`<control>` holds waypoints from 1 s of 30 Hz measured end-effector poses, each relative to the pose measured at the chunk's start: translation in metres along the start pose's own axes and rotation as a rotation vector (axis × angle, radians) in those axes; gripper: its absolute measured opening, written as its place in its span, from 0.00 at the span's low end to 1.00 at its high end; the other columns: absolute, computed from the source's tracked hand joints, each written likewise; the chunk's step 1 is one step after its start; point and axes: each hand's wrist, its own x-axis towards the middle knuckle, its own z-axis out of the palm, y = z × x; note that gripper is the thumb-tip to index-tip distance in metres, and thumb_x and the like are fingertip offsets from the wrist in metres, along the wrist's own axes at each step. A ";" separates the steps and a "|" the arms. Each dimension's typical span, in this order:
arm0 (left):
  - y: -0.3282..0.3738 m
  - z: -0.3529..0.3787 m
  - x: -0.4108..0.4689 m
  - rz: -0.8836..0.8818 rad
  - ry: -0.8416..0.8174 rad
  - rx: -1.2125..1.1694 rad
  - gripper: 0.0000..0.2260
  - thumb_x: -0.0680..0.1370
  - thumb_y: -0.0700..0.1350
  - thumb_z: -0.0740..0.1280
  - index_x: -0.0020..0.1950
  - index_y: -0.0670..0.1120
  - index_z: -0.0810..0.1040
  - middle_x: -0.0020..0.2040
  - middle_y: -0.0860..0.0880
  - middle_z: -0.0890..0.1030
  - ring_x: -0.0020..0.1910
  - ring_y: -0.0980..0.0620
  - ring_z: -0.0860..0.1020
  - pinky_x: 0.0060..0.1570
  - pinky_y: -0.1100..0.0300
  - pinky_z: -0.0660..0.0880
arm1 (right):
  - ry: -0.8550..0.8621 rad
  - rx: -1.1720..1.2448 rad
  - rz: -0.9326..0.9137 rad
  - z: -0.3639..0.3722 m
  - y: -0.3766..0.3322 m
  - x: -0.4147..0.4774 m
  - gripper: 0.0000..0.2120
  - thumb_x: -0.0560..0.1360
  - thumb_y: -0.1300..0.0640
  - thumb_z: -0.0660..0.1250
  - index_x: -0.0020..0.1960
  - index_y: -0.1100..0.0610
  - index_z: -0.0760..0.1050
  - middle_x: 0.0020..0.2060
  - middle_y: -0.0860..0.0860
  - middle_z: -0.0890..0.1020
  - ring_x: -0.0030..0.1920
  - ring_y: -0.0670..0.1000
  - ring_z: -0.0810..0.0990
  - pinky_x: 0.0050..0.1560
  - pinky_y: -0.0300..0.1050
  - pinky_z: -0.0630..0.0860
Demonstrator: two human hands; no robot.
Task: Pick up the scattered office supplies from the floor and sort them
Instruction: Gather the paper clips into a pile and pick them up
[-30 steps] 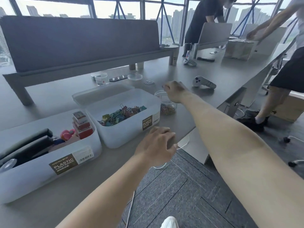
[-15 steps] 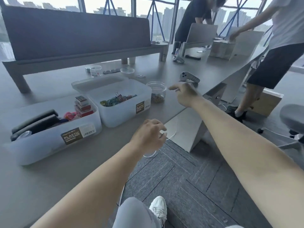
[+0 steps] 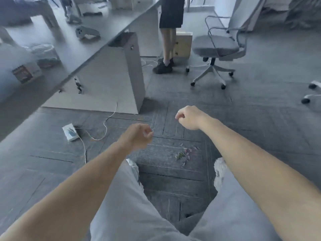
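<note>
- The paper clips (image 3: 185,153) lie in a small loose scatter on the grey carpet floor (image 3: 260,119), between the person's two white shoes and just ahead of them.
- Neither hand touches them. Both hang in the air over the carpet, farther from the person than the scatter.
- The left grip (image 3: 137,136) is curled into a fist, knuckles up, with nothing showing in it. The clips sit to its right and nearer the person.
- The right grip (image 3: 188,117) hangs from a bent wrist with loosely curled fingers and holds nothing. The clips lie nearer the person than it does, almost straight under it in the view.
- The two grips are apart, with bare carpet showing between them.
- The knees in grey trousers (image 3: 121,197) frame the scatter on both sides.
- To the left, the desk (image 3: 104,32) runs away at an angle, its edge overhanging the floor. Its slab leg (image 3: 132,75) stands beyond the left grip.
- A white power strip (image 3: 70,132) lies on the carpet left of the left grip, well apart from the clips, with a thin white cable (image 3: 106,122) looping off it.
- Blurred on the desk are a labelled plastic container (image 3: 22,72) and a clear jar (image 3: 45,54).
- Farther off stand another person's legs (image 3: 166,40) and a grey office chair (image 3: 217,46), with open carpet between them and the grips.
</note>
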 end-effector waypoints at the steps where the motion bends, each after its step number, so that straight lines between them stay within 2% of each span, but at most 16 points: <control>1: 0.008 0.012 0.003 0.003 -0.042 -0.002 0.10 0.81 0.49 0.64 0.55 0.47 0.82 0.51 0.49 0.83 0.50 0.49 0.80 0.49 0.58 0.75 | -0.017 0.023 0.042 0.007 0.021 -0.007 0.17 0.79 0.59 0.57 0.63 0.53 0.78 0.64 0.53 0.78 0.59 0.55 0.77 0.57 0.47 0.73; 4: 0.025 0.039 0.025 0.015 -0.149 0.024 0.09 0.82 0.48 0.63 0.56 0.48 0.81 0.53 0.49 0.83 0.48 0.52 0.79 0.45 0.61 0.71 | -0.035 0.086 0.137 0.024 0.075 -0.013 0.17 0.79 0.59 0.57 0.63 0.53 0.79 0.63 0.54 0.79 0.59 0.56 0.78 0.57 0.46 0.73; 6: 0.030 0.051 0.043 -0.001 -0.162 0.013 0.10 0.82 0.49 0.63 0.58 0.48 0.80 0.54 0.50 0.82 0.46 0.53 0.78 0.40 0.61 0.70 | -0.019 0.132 0.182 0.035 0.100 -0.010 0.17 0.79 0.59 0.57 0.63 0.54 0.79 0.63 0.54 0.79 0.59 0.56 0.78 0.56 0.45 0.72; 8: 0.038 0.073 0.071 -0.042 -0.183 -0.035 0.12 0.82 0.50 0.63 0.61 0.48 0.79 0.56 0.51 0.81 0.47 0.54 0.77 0.40 0.63 0.71 | -0.040 0.183 0.238 0.047 0.128 0.000 0.16 0.79 0.59 0.57 0.63 0.55 0.78 0.63 0.55 0.79 0.62 0.56 0.76 0.60 0.46 0.72; 10: 0.043 0.102 0.102 -0.060 -0.209 -0.057 0.15 0.82 0.51 0.63 0.66 0.46 0.77 0.60 0.49 0.81 0.51 0.52 0.77 0.48 0.60 0.72 | -0.079 0.193 0.301 0.062 0.157 0.017 0.15 0.79 0.59 0.58 0.62 0.56 0.78 0.62 0.56 0.79 0.62 0.57 0.76 0.61 0.49 0.74; 14: 0.039 0.165 0.169 -0.052 -0.331 -0.052 0.21 0.82 0.54 0.62 0.72 0.45 0.71 0.67 0.47 0.77 0.63 0.48 0.76 0.62 0.54 0.71 | -0.119 0.129 0.408 0.086 0.213 0.064 0.14 0.79 0.57 0.57 0.57 0.58 0.80 0.54 0.57 0.82 0.52 0.58 0.80 0.53 0.50 0.78; 17: 0.019 0.210 0.220 -0.026 -0.386 -0.040 0.26 0.82 0.56 0.61 0.76 0.45 0.66 0.72 0.46 0.72 0.70 0.46 0.71 0.69 0.50 0.67 | -0.156 0.084 0.426 0.106 0.251 0.104 0.14 0.81 0.54 0.57 0.57 0.59 0.78 0.52 0.56 0.82 0.52 0.57 0.79 0.50 0.50 0.77; 19: -0.002 0.244 0.255 -0.017 -0.400 -0.015 0.29 0.81 0.58 0.61 0.78 0.45 0.63 0.75 0.46 0.68 0.73 0.46 0.67 0.72 0.49 0.63 | -0.189 0.091 0.419 0.130 0.275 0.134 0.15 0.82 0.50 0.58 0.60 0.58 0.75 0.56 0.55 0.81 0.55 0.56 0.78 0.55 0.52 0.76; 23: -0.057 0.331 0.312 -0.052 -0.425 0.051 0.35 0.79 0.64 0.60 0.80 0.47 0.56 0.78 0.45 0.62 0.77 0.43 0.60 0.75 0.43 0.60 | -0.211 0.108 0.383 0.201 0.327 0.196 0.25 0.81 0.44 0.59 0.73 0.56 0.68 0.68 0.54 0.75 0.67 0.56 0.73 0.65 0.54 0.71; 27: -0.110 0.411 0.339 -0.130 -0.489 0.111 0.41 0.77 0.67 0.60 0.81 0.46 0.49 0.81 0.44 0.54 0.79 0.43 0.53 0.77 0.45 0.54 | -0.258 0.146 0.426 0.281 0.373 0.232 0.29 0.81 0.42 0.58 0.78 0.55 0.60 0.74 0.53 0.67 0.73 0.55 0.67 0.70 0.53 0.66; 30: -0.137 0.451 0.357 -0.208 -0.519 0.130 0.42 0.78 0.65 0.60 0.81 0.44 0.45 0.82 0.45 0.48 0.80 0.44 0.48 0.77 0.46 0.51 | -0.303 0.166 0.453 0.330 0.400 0.249 0.31 0.82 0.42 0.57 0.80 0.54 0.55 0.78 0.52 0.60 0.78 0.54 0.58 0.74 0.54 0.58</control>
